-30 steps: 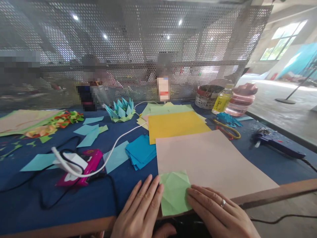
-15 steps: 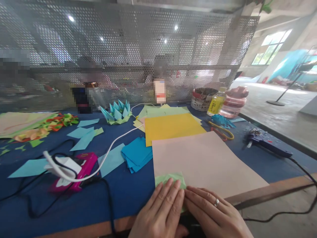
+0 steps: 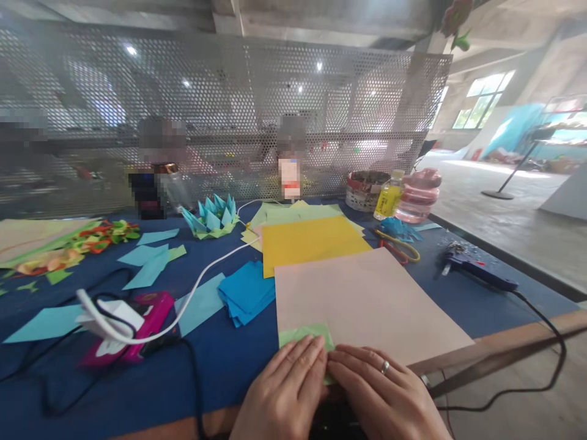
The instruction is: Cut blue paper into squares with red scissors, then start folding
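A light green paper piece (image 3: 305,333) lies on the near left corner of a large pale pink sheet (image 3: 362,299). My left hand (image 3: 287,385) rests flat on the green piece, fingers stretched out side by side. My right hand (image 3: 385,385), with a ring on one finger, lies beside it, its fingertips at the green piece's right edge. Both hands cover part of the green paper. Behind the pink sheet is a yellow sheet (image 3: 316,241), and a stack of blue squares (image 3: 247,293) sits to the left.
Left of the sheets are a magenta device (image 3: 153,318) with white and black cables and a blue paper crown (image 3: 213,217). At the right lie scissors (image 3: 403,247), a glue gun (image 3: 479,269), a yellow bottle (image 3: 389,197) and a pink bottle (image 3: 418,195).
The view has tilted up slightly and turned right, so the table's things appear shifted left and down. Both hands stay at the green paper, with the left fingers closer to the right hand.
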`<state>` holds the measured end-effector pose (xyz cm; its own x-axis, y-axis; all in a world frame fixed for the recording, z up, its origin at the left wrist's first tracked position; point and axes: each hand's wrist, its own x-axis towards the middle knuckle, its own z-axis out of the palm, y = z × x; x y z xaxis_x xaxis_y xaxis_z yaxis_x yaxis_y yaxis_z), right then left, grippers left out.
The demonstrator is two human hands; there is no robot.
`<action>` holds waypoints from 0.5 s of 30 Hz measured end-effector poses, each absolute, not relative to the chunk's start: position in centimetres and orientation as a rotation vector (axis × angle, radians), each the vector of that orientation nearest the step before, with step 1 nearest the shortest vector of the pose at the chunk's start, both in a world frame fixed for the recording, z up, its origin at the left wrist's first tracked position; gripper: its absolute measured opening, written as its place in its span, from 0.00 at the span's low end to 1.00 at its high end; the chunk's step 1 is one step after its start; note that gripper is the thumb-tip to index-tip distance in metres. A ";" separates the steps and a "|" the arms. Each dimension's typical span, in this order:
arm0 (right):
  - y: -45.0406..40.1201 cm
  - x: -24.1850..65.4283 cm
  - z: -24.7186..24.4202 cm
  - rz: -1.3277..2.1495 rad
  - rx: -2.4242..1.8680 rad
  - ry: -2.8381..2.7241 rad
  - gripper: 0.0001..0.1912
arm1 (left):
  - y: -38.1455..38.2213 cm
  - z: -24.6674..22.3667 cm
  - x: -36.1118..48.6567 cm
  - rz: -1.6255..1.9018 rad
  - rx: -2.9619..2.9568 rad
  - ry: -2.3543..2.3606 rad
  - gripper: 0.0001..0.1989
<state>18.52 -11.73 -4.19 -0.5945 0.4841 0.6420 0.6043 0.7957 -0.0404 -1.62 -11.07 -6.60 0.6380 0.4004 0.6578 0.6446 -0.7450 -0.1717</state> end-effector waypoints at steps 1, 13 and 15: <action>-11.8 18.5 -4.1 -0.243 -0.807 -2.311 0.15 | -11.0 -6.6 -1.7 -0.848 -2.480 -0.822 0.17; -11.5 18.0 -4.4 -0.334 -0.819 -2.230 0.14 | -11.2 -5.0 -1.7 -0.890 -2.722 -0.998 0.18; -11.4 18.2 -4.5 -0.341 -0.804 -2.221 0.14 | -12.1 -4.0 -2.3 -1.032 -2.695 -1.124 0.15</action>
<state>18.22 -11.40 -4.51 -0.5322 0.4441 0.7208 0.6397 0.7686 -0.0012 -2.27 -12.07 -4.03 0.5146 0.6167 0.5958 0.6466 -0.7354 0.2027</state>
